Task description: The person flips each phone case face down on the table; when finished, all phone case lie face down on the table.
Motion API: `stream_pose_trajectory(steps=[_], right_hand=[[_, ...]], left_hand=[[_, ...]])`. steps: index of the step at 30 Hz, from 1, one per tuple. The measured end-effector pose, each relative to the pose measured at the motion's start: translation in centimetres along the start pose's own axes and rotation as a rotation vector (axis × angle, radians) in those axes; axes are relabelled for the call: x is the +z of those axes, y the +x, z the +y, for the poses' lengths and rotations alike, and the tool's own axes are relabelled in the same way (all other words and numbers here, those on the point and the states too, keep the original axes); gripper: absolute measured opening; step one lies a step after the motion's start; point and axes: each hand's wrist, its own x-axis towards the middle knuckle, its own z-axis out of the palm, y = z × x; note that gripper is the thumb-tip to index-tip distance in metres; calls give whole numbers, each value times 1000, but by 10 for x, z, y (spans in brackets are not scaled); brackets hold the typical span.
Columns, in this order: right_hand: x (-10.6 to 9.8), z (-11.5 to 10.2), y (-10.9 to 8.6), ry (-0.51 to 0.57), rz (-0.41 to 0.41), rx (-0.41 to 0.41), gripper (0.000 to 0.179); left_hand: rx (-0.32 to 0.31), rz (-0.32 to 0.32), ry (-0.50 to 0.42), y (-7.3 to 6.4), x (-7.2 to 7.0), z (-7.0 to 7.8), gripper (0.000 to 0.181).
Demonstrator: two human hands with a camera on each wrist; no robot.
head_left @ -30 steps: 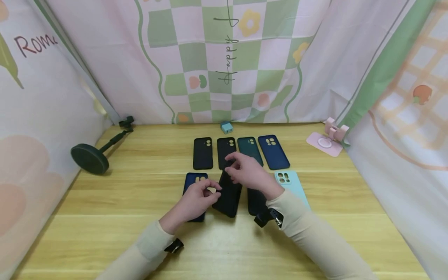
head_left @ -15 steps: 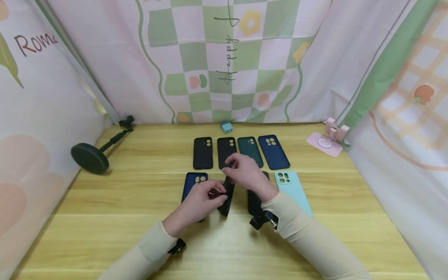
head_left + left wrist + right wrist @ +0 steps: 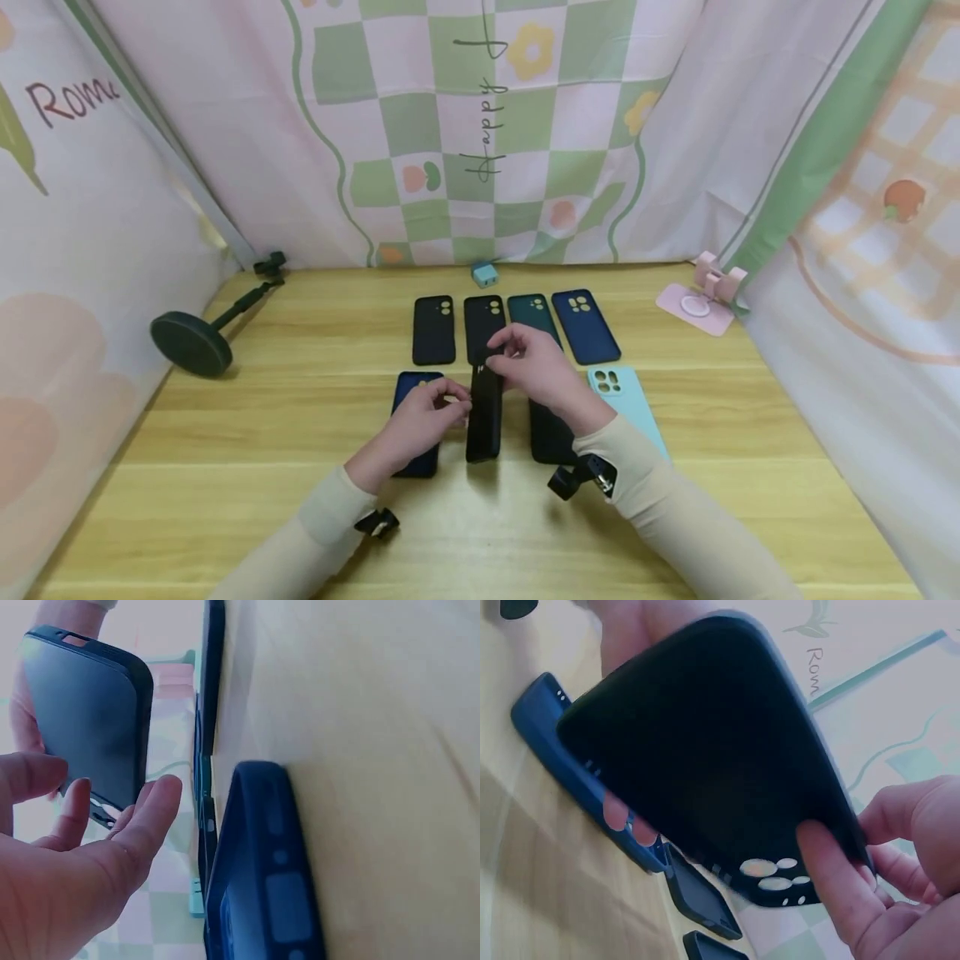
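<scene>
My right hand [image 3: 542,375] pinches a black phone case [image 3: 485,417] by its camera end, thumb on one face and fingers behind. The case stands steeply tilted above the table, and light shows through its camera holes in the right wrist view. My left hand [image 3: 416,425] is at the case's left side, fingertips right at its edge; in the left wrist view its fingers are spread and loosely bent in front of the case. Under the left hand lies a navy phone case [image 3: 405,390]. Another black case [image 3: 551,437] lies partly hidden below my right hand.
A light blue case [image 3: 633,404] lies at the right. Behind are two black cases [image 3: 432,333], a dark green case [image 3: 531,310] and a navy case [image 3: 588,329]. A blue charger [image 3: 485,274], a dark round-based stand [image 3: 191,343] and a pink stand [image 3: 708,300] stand farther out.
The held black case has turned, from its broad face to nearly edge-on and then partly back. The left hand moved slightly right, then left again; the right hand still pinches the camera end.
</scene>
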Motion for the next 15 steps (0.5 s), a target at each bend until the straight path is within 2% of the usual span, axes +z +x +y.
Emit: stream_pose_trajectory(steps=[4, 7, 10, 15], right_hand=[[-3, 0, -2, 87, 12, -8, 25], [-4, 2, -2, 85, 17, -8, 27], [-8, 7, -4, 3, 20, -2, 26], [-16, 15, -7, -179, -36, 64, 27]], left_hand=[[-59, -25, -145, 4, -3, -3, 17], [-94, -33, -221, 5, -4, -2, 19], [-107, -21, -222, 5, -5, 0, 22], [-106, 3, -145, 6, -5, -1, 25]])
